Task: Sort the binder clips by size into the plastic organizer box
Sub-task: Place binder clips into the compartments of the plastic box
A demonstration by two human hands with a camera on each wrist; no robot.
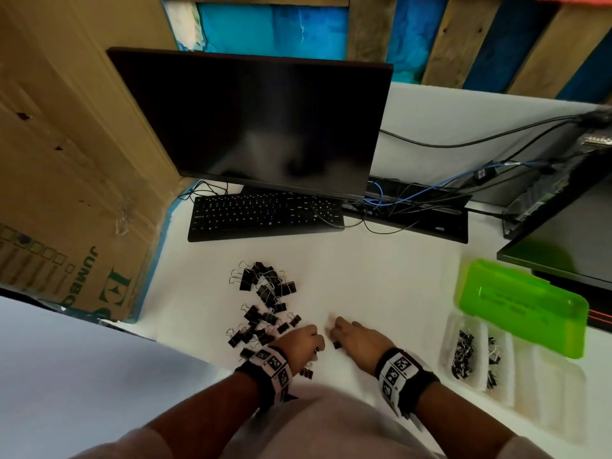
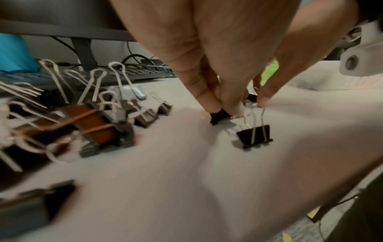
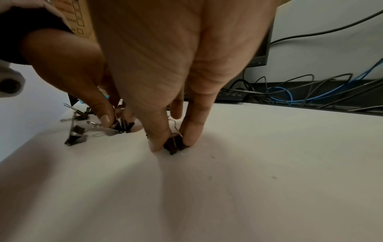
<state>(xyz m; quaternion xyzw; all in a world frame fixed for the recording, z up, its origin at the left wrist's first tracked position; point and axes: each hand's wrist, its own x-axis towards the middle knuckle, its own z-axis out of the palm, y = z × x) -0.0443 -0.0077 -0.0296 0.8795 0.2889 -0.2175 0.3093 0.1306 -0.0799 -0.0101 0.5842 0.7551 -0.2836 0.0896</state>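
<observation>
The sorting looks well short of half done. At the left, a loose heap of black steel binder clips with bent silver wire handles still sprawls over the smooth white tabletop, several sizes tangled together — that is most of the work left.

Just right of the heap, the left hand points down, its fingertips pinching a small black folded-metal clip that sits on the table. A slightly larger clip with upright wire loops stands free just beside it.

Next to it, the right hand does the same: thumb and forefinger closed on either side of another small black clip, still touching the surface.

Far right lies the clear plastic organizer box with ribbed compartments, its translucent green lid open. Only two left-hand compartments hold clips — one a fair pile of small ones, the next a few. The other compartments look empty, though glare makes that hard to tell.
</observation>
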